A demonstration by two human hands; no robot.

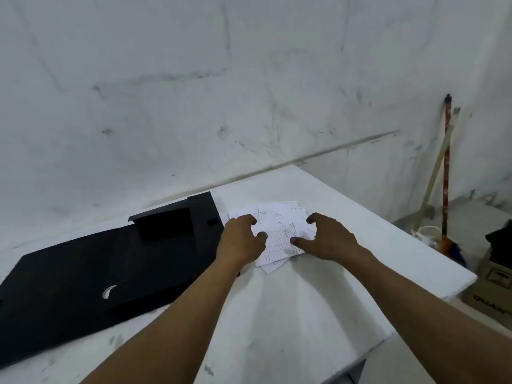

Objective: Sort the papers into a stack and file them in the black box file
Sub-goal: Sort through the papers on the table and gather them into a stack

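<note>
Several white printed papers [279, 217] lie fanned in a loose pile on the white table [291, 314], just right of the black box file [91, 267]. The box file lies open and flat, its lid spread to the left with a finger hole showing. My left hand [241, 239] rests on the pile's left side, fingers spread and curled onto the sheets. My right hand [329, 236] presses on the pile's right side, thumb and fingers apart. Both hands cover part of the pile, and neither lifts a sheet.
The table's right edge [432, 253] drops off close to the papers. Beyond it on the floor stand a cardboard box [493, 286], a white bucket [426, 234] and leaning sticks [446, 173]. A stained white wall stands behind the table.
</note>
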